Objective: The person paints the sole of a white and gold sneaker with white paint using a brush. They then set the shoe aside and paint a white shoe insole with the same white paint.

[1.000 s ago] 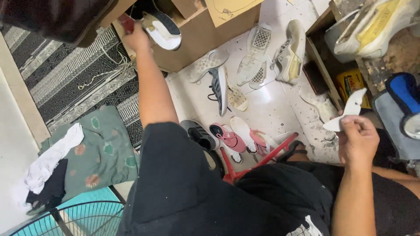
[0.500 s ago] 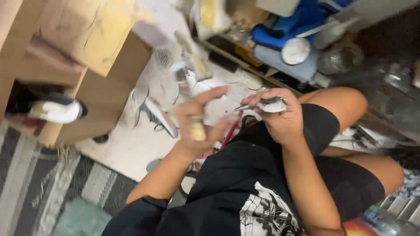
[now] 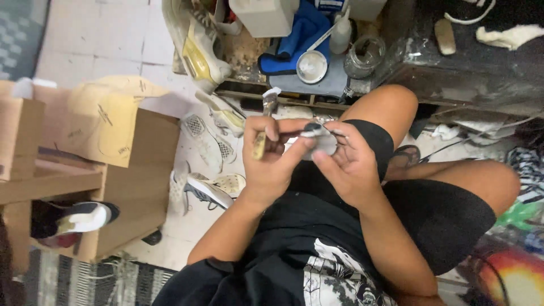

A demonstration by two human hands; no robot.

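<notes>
I sit on the floor in black shorts. My left hand (image 3: 271,156) is closed around a small brush (image 3: 264,122) with a yellowish wooden handle and pale bristles pointing up. My right hand (image 3: 347,161) holds a small grey-white piece of shoe material (image 3: 322,140) between thumb and fingers. Both hands meet above my lap, and the left thumb touches the piece. How the piece is shaped underneath is hidden by my fingers.
A brown cardboard box (image 3: 122,170) stands at left with a shoe (image 3: 79,218) inside it. Loose sneakers (image 3: 207,190) and insoles lie on the tiled floor. Ahead is a low shelf with a blue cloth (image 3: 297,34), a white lid (image 3: 311,66), a glass jar (image 3: 362,56) and a yellow-white shoe (image 3: 198,48).
My left hand came back from the cardboard box to my lap with the brush in it and met the right hand. The view swung toward the shelf.
</notes>
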